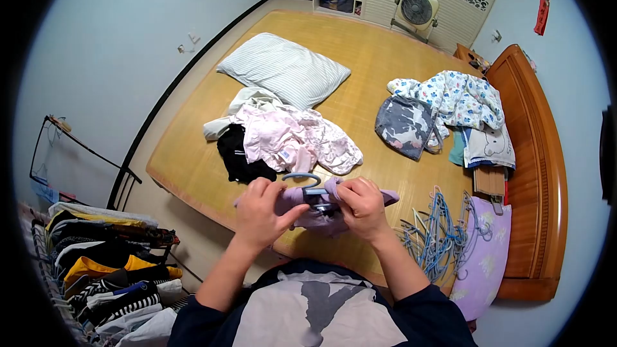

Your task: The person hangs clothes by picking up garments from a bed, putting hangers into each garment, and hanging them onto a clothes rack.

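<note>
A purple garment (321,224) hangs in front of my body, over the near edge of the bed. A blue-grey clothes hanger (315,191) sits in its neck opening, and the curved hook sticks up above the fabric. My left hand (262,213) holds the garment's left side, thumb in front and fingertips partly hidden behind the cloth. On the other side, my right hand (364,209) pinches bunched fabric beside the hanger. Just beyond lies a pile of clothes with a pink patterned garment (283,135) and a black garment (238,157).
A striped pillow (283,69) lies on the mat-covered bed (193,148). Tangled hangers (437,234) rest at right beside a purple pillow (485,257). More clothes (463,99) lie near the wooden headboard (530,186). A loaded clothes rack (109,270) stands at lower left.
</note>
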The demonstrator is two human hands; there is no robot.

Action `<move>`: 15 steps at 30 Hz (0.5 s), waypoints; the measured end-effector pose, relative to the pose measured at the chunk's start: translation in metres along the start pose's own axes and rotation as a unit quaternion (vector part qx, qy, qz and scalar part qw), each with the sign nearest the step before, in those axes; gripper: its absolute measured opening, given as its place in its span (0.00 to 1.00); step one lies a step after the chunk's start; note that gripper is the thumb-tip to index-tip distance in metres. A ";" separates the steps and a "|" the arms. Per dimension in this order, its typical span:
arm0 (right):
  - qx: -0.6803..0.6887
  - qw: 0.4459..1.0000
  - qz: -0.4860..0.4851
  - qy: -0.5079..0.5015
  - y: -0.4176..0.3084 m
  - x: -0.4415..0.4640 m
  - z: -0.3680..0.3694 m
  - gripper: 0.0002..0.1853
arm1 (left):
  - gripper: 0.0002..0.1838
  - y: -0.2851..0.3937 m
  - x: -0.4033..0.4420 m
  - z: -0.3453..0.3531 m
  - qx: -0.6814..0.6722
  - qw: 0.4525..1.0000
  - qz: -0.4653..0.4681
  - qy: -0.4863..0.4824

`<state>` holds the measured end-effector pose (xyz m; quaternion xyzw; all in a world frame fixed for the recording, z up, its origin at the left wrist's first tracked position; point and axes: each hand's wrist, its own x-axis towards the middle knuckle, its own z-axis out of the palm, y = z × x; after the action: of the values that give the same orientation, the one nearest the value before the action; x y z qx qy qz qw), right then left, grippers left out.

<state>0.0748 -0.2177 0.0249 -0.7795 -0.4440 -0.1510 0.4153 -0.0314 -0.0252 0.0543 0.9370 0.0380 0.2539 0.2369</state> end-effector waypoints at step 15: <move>-0.051 0.998 0.025 0.010 0.008 -0.014 -0.001 0.09 | 0.04 -0.025 -0.008 0.041 -0.299 0.934 -0.198 -0.010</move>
<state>0.0735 -0.2284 0.0129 -0.8087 -0.4121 -0.1709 0.3834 -0.0171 -0.0222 0.0074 0.7989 0.1428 0.1922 0.5517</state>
